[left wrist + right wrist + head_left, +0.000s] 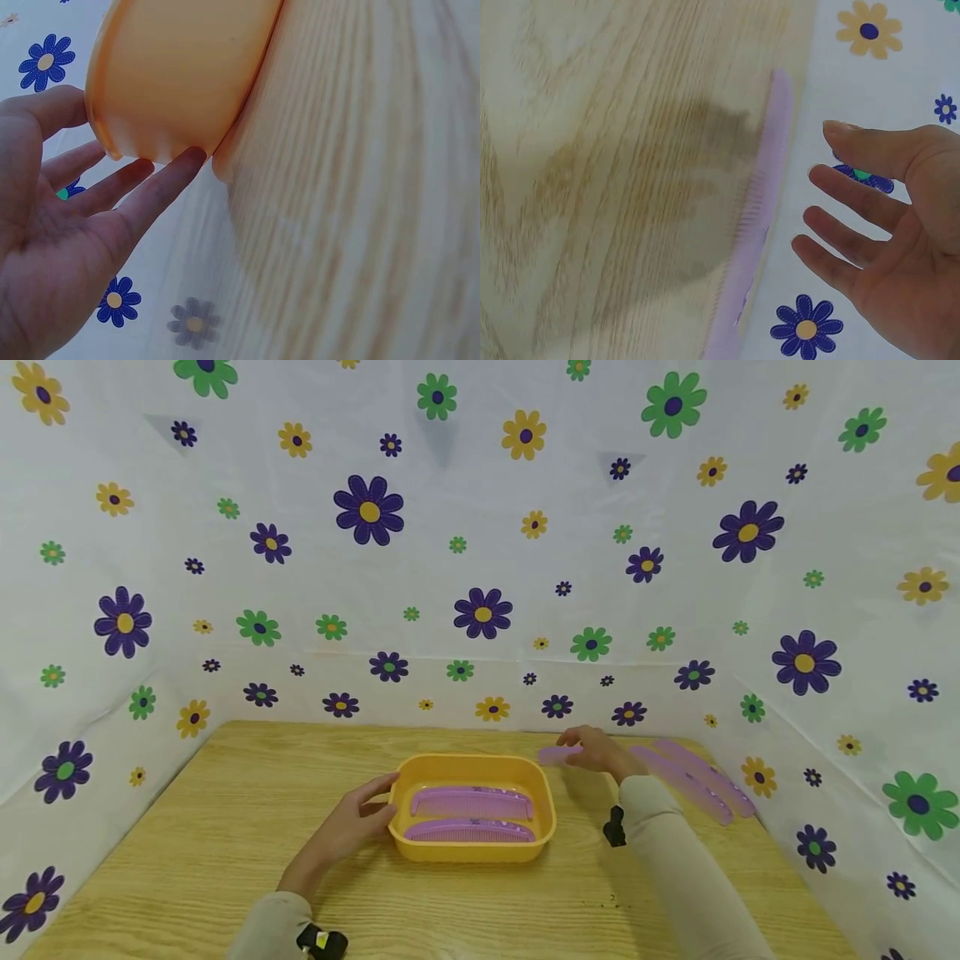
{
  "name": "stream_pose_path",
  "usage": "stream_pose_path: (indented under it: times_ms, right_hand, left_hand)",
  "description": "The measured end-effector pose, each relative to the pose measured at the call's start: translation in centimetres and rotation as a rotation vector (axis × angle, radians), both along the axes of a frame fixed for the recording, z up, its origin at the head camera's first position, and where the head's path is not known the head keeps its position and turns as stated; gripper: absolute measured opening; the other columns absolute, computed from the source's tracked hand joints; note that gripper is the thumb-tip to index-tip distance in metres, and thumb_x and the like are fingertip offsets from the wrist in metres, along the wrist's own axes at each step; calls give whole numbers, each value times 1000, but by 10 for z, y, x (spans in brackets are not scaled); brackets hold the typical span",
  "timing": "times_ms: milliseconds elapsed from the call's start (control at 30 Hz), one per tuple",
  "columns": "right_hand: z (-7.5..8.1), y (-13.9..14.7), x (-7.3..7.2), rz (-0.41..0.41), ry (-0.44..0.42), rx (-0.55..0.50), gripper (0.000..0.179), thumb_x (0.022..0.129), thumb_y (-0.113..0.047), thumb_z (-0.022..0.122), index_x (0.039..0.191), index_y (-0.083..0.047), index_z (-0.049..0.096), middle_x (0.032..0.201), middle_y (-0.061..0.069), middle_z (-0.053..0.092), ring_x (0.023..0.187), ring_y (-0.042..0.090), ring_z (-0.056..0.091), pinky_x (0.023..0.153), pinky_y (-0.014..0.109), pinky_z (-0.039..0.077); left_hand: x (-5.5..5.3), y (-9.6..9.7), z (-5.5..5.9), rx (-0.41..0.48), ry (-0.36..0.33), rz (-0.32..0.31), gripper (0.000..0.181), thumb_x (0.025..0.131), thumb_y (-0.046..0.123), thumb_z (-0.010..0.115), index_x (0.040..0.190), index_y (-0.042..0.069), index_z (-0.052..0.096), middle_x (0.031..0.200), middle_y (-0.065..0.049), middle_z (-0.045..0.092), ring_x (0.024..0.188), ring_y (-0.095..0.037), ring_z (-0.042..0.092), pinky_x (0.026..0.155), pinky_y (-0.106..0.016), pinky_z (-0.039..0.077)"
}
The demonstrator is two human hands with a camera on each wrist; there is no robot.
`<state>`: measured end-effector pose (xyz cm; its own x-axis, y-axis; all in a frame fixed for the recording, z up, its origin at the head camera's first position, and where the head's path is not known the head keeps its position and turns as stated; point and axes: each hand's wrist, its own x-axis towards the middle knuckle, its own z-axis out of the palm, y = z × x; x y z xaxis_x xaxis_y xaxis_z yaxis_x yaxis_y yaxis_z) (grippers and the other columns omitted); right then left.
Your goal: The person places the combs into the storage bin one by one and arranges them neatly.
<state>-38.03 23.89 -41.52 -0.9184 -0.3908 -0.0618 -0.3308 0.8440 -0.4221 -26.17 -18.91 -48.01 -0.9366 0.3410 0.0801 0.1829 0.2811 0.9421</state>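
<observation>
Pale sleeves point(686, 864) lead to the left hand point(351, 822), spread against the yellow tub point(472, 853), seemingly to steady it, and the right hand point(597, 752), fingers apart over a far purple comb point(553, 756).

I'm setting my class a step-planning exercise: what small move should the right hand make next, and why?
Probably bring the right hand to the comb nearest its fingers and pinch it. The right wrist view shows them open and apart from a comb, while two combs already lie in the tub, with the left hand touching its side.
</observation>
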Motion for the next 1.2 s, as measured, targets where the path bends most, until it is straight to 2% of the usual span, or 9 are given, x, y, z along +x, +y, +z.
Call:
stream_pose_path:
  times_ms: [167,400,700,1000,1200]
  right_hand:
    - [-3,10,0,0,17,19,37,95,-2,63,131,7,62,136,35,59,130,54,53,111,64,46]
    - [-12,19,-2,1,42,55,39,95,-2,62,133,8,60,137,36,58,129,54,54,112,65,45]
    - [-20,26,-3,-31,55,54,44,92,0,68,133,10,59,138,38,56,130,55,53,113,63,44]
    - [-27,37,-4,13,136,37,45,87,4,71,129,14,58,130,37,61,121,55,58,109,63,47]
    - [-31,41,-7,29,171,56,41,88,5,69,127,14,59,129,36,62,119,53,60,108,61,49]
  left_hand:
    - [1,2,0,-27,-15,43,60,106,18,58,160,9,36,162,-25,37,137,-44,55,97,-32,61]
    - [0,0,-2,3,1,0,60,106,19,57,160,6,34,162,-28,35,138,-47,53,96,-33,62]
    - [0,1,-1,-3,-11,15,60,106,18,58,161,8,35,163,-27,35,138,-46,54,97,-33,61]
    - [-1,0,-1,0,-5,10,60,106,19,58,160,7,35,163,-27,34,138,-47,54,97,-33,61]
    - [-1,-1,-1,1,-3,5,60,106,18,58,160,7,35,163,-28,34,138,-47,53,97,-33,61]
